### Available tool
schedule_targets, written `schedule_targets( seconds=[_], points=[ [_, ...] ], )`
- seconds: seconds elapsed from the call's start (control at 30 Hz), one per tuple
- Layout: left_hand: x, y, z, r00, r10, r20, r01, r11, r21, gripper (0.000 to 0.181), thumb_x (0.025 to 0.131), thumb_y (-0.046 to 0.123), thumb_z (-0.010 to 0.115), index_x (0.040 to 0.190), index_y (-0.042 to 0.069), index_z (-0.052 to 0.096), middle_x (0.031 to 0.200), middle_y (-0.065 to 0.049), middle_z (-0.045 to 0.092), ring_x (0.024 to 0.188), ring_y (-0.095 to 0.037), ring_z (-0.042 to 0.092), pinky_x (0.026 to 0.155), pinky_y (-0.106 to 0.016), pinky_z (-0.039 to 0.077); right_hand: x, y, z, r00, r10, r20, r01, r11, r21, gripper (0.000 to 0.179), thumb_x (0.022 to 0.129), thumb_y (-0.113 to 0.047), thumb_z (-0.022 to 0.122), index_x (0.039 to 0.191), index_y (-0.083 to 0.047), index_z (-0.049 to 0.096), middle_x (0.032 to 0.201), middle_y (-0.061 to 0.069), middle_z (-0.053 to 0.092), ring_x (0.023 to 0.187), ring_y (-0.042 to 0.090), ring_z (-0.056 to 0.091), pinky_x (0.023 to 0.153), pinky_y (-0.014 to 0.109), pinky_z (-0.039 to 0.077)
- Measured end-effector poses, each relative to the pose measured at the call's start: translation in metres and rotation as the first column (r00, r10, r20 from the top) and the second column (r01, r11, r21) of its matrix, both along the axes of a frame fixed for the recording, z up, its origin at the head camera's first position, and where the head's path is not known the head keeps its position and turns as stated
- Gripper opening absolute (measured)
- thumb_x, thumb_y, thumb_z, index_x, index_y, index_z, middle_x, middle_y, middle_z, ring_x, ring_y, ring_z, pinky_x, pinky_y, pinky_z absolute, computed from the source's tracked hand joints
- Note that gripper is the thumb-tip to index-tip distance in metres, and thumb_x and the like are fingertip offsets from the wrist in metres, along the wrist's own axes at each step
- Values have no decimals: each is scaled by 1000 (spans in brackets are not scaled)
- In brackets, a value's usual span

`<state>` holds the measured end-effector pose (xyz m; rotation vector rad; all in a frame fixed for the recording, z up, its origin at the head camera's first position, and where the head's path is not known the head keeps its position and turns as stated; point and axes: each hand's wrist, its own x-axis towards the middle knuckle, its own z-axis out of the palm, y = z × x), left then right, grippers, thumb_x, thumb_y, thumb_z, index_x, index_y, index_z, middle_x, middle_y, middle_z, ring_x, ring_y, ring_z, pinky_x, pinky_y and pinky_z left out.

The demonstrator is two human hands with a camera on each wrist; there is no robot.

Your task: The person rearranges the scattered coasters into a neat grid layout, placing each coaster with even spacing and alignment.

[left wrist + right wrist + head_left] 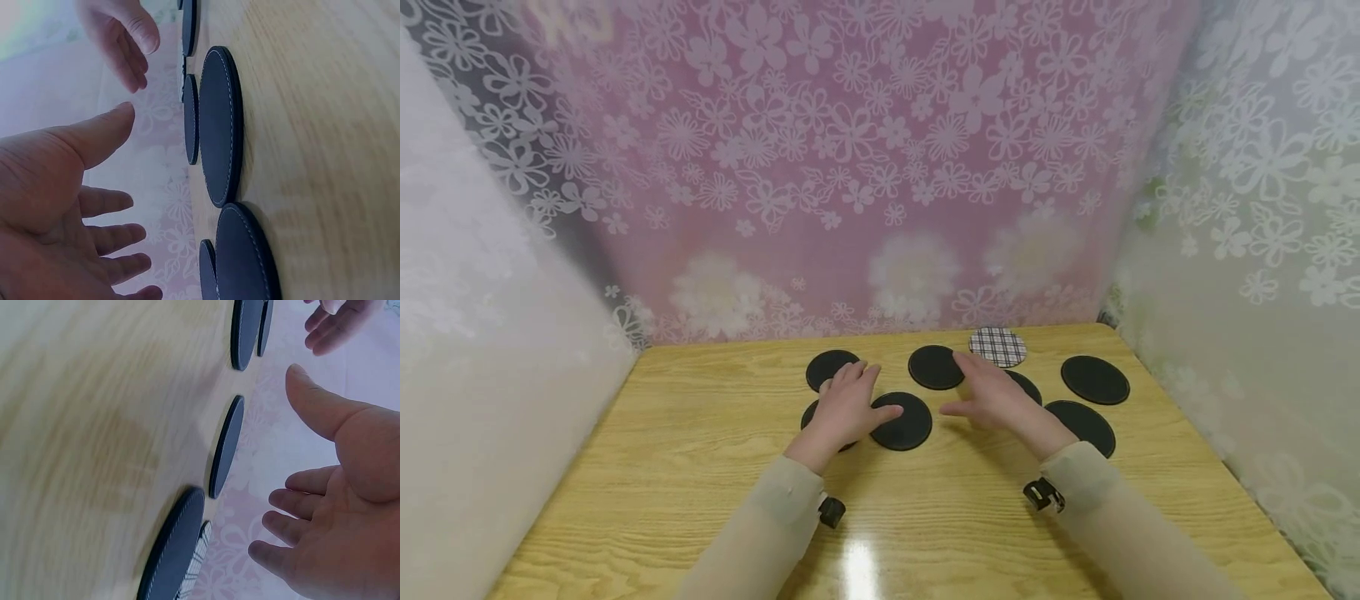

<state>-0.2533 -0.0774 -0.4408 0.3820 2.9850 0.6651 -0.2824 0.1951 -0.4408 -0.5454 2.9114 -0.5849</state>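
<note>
The head camera looks forward and down from above the near side of the pale-brown wood-grain worktop [700,467], far enough back to take in both beige-sleeved forearms [767,525] and the pink sheet with white flowers [850,167] behind. The wrist cameras look from low and close across the worktop toward that sheet, their pictures turned sideways, with the wood on the right in the left wrist view and on the left in the right wrist view. All three show the left hand [842,408], the right hand [996,396] and flat, round black discs with stitched rims [906,429].
</note>
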Motion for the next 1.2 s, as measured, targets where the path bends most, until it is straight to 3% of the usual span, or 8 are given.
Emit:
schedule_targets(
  seconds=[0.2,0.5,0.9,1.2],
  points=[
    [-12,11,1,999,-2,-37,1,1000,-17,86,104,56,75,170,12,43,176,-18,34,164,-42,26,127,-70,23,-5,7,5,1000,7,-19,-7,1000,18,102,102,-41,82,171,7,25,176,33,23,161,53,24,126,69,27],
    [-33,33,-3,999,15,-48,-17,999,-33,84,104,55,75,170,13,44,175,-16,37,164,-38,29,127,-67,23,-24,6,6,999,6,-49,0,993,119,103,102,-45,82,168,12,28,173,35,29,160,53,30,127,68,26],
    [-52,52,-9,1000,15,13,-14,997,-82,89,101,60,77,170,14,44,176,-14,36,163,-38,29,127,-67,24,-49,20,-6,1000,-3,13,1,993,121,107,102,-47,80,170,12,22,175,36,23,160,55,25,127,67,26],
    [-62,56,-11,998,61,30,-59,996,-72,85,98,58,82,162,8,55,167,-16,48,154,-41,42,124,-64,32,-54,16,-5,998,-11,64,2,990,140,106,101,-46,83,168,12,26,173,36,28,159,54,30,127,65,28]
  ],
)
